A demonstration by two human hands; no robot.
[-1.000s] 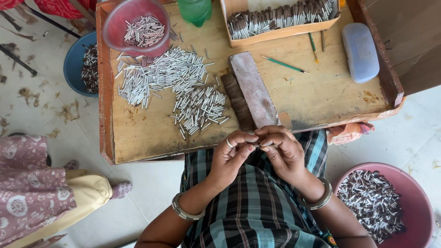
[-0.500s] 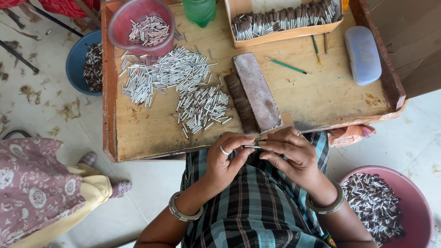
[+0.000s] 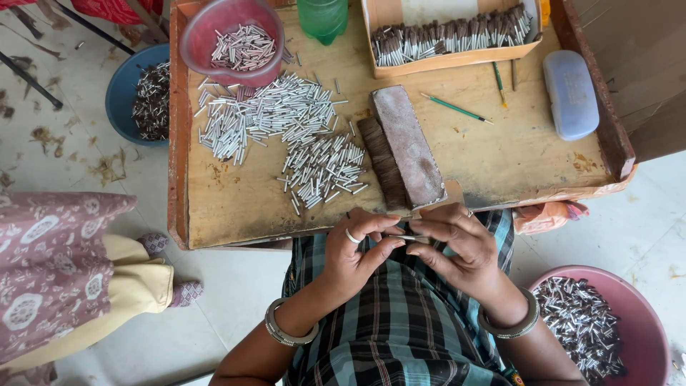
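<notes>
Two hands meet over the lap, just below the near edge of the wooden tray point(image 3: 236, 221). Between them lies a thin silver tube point(image 3: 406, 238), short, straight and shiny, held level with one end in each hand. The left hand point(image 3: 355, 254) pinches its end between thumb and curled fingers; a ring sits on one finger and a metal bangle on the wrist. The right hand point(image 3: 457, 246) closes its fingertips on the other end, with a similar bangle at its wrist. What the tube's ends look like is hidden by the fingers.

Just beyond the hands, a worn rectangular block point(image 3: 407, 146) rests on the tray at a tilt, with a dark brush-like bundle point(image 3: 382, 163) tucked against its left side. Left of these, a loose heap of silver tubes point(image 3: 293, 132) spreads across the board, all of the same slim, bright kind. A pink bowl point(image 3: 196, 43) at the far left corner holds more of them, and a green bottle point(image 3: 323, 18) stands beside it. A cardboard box point(image 3: 457, 58) along the far edge is packed with dark-tipped tubes. A green pencil point(image 3: 456, 108) and a pale blue case point(image 3: 570, 93) lie to the right.

On the floor, a pink basin point(image 3: 643, 322) near the right elbow and a blue basin point(image 3: 118, 93) at the far left each hold more tubes.
</notes>
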